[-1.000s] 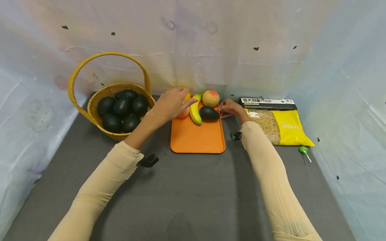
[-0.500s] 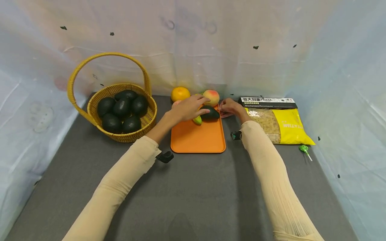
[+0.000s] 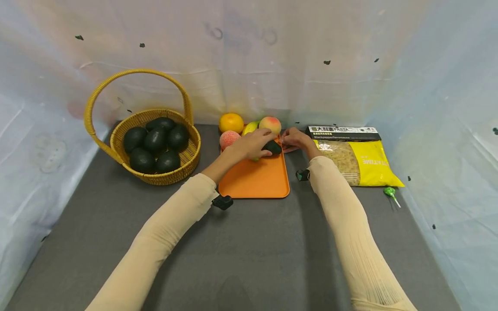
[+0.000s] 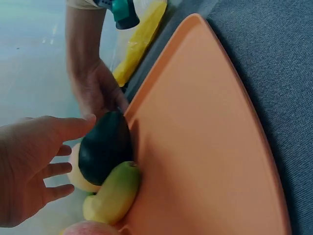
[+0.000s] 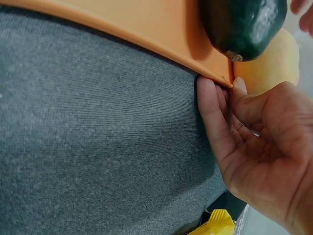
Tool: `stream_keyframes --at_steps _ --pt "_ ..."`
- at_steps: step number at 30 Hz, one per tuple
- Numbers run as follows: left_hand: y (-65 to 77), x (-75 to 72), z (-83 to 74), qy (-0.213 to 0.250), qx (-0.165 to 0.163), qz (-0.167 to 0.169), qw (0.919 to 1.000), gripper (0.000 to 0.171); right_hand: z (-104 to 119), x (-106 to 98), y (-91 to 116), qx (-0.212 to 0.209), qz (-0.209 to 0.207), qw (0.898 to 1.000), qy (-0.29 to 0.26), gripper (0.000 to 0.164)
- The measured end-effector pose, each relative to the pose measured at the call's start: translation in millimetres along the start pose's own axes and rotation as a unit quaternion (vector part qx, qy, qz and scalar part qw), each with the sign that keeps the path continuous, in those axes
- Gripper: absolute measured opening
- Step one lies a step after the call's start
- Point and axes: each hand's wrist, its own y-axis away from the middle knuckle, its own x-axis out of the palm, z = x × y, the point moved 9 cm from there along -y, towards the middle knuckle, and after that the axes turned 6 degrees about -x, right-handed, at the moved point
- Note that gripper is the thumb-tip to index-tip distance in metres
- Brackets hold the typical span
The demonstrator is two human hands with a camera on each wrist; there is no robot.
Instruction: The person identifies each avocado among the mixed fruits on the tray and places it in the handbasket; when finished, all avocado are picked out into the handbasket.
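Note:
My left hand [image 3: 249,144] reaches over the far part of an orange tray [image 3: 254,181], its fingers spread around a dark avocado [image 3: 273,147]. In the left wrist view the thumb and fingertips come right up to the near side of the avocado [image 4: 105,147], without curling round it. My right hand [image 5: 264,147] pinches the tray's far right corner between thumb and fingers. Next to the avocado lie a banana [image 3: 250,127], partly hidden by the left hand, and a peach [image 3: 270,124]. A pinkish round fruit [image 3: 229,139] and a mandarin [image 3: 231,123] sit at the tray's far left.
On the left stands a wicker basket [image 3: 183,172] with a tall handle, holding several avocados [image 3: 155,139]. To the right are a black pasta box [image 3: 344,134], a yellow pasta bag [image 3: 375,164] and a green lollipop [image 3: 389,191]. Pale sheeting [image 3: 256,56] closes off the back.
My left hand has moved right from the mandarin, across the banana, to the avocado. The right hand keeps its place at the tray's corner.

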Motion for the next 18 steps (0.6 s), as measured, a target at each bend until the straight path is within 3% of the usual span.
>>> stream_keyframes --at_steps 11,18 --pt "-1.6 14.3 0.8 -0.011 -0.002 -0.037 0.9993 0.058 19.9 5.0 20.1 0.021 0.023 0.999 -0.014 0.019" --pt "-2.1 16.9 -2.3 0.015 0.012 -0.08 0.9966 0.05 19.2 2.3 21.5 0.022 0.015 1.0 -0.015 0.017"
